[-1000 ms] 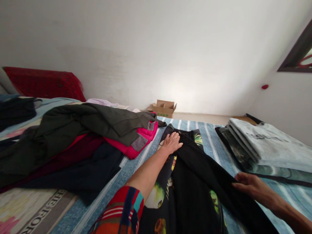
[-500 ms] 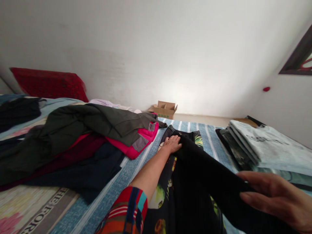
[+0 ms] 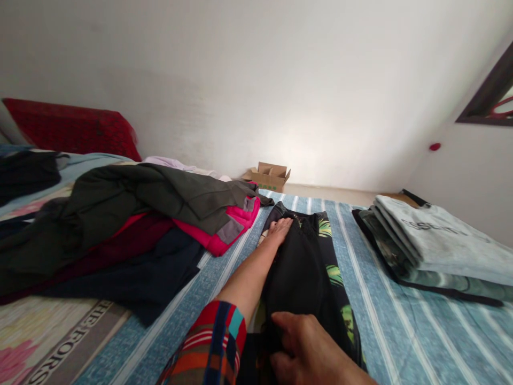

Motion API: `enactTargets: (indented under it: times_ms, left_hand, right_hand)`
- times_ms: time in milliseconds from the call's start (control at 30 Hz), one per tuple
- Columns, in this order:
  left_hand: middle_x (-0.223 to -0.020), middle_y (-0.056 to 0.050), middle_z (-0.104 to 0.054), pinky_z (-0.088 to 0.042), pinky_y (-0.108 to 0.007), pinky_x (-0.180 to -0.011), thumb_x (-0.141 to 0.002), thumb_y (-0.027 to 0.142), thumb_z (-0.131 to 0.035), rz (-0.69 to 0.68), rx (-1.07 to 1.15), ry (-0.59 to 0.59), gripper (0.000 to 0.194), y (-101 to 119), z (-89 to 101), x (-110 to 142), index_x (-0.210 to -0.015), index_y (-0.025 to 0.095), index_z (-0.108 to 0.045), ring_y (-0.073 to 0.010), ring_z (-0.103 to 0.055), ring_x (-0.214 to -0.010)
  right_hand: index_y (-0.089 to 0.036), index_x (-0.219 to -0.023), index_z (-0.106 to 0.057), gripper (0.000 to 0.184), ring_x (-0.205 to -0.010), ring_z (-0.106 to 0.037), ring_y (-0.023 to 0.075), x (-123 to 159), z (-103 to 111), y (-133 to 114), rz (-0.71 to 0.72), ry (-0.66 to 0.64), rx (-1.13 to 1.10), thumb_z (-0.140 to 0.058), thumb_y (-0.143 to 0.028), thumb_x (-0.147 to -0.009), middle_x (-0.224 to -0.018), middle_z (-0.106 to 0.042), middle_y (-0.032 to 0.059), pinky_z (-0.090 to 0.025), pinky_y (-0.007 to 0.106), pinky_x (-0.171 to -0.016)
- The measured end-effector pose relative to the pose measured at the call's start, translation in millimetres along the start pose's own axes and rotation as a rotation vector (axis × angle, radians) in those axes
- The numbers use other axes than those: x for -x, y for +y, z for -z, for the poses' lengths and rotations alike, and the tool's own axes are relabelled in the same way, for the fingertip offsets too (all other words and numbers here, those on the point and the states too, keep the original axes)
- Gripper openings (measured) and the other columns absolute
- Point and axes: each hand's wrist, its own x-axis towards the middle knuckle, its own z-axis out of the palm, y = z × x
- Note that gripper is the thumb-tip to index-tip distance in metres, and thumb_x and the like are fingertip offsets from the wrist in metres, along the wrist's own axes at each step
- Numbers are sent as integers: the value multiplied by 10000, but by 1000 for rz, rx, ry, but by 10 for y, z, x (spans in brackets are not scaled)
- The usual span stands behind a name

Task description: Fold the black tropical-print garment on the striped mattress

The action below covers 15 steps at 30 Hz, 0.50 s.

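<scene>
Our right hand [image 3: 308,350] has just come onto the black trousers [image 3: 296,278] — its fingers [image 3: 290,321] curled on the cloth, grip unclear — while our left hand [image 3: 278,232] lies flat and open at their far end.

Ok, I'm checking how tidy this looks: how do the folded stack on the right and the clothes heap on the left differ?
The folded stack has flat, squared layers, while the clothes heap lies loose and rumpled. The stack is pale grey with printed lettering over a dark patterned layer; the heap mixes olive, magenta, maroon and navy. The heap also spreads much wider than the stack. Both are clothing lying on the bed.
</scene>
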Motion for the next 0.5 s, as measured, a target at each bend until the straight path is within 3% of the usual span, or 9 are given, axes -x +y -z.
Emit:
enactTargets:
  times_ms: [200, 267, 400, 500]
  left_hand:
    - [-1523, 23, -277, -168, -339, -1124, -909, 135, -162, 18, 25, 22, 579, 56, 24, -13, -1463, 285, -236, -136, -206, -1392]
    - [-1523, 27, -275, -166, -342, -1127, -915, 146, -163, 23, 22, 23, 569, 58, 23, -16, -1460, 286, -246, -139, -205, -1393]
    - [-1519, 39, -284, -166, -335, -1135, -923, 135, -162, 27, 8, 25, 565, 38, 2, -23, -1457, 296, -252, -129, -214, -1392]
    - [-1522, 16, -281, -182, -380, -1139, -938, 124, -180, 21, -7, 38, 544, 24, -8, -28, -1446, 292, -281, -156, -222, -1392]
  right_hand:
    - [-207, -954, -643, 184, -562, -506, 107, 88, 58, -136, 179, -84, -112, -528, -291, -837, -644, -568, -29, -341, 196, -484]
    - [-197, -946, -640, 203, -569, -510, 99, 53, 133, -171, 253, 34, -92, -459, -254, -875, -666, -578, -27, -345, 193, -497]
    - [-180, -932, -636, 233, -732, -566, 146, -262, 368, 27, 373, 440, 205, -408, -183, -879, -803, -622, 36, -427, 247, -682]
    - [-185, -985, -628, 250, -928, -571, 197, -665, 547, 292, 380, 524, 408, -404, -166, -875, -966, -635, 86, -443, 310, -841]
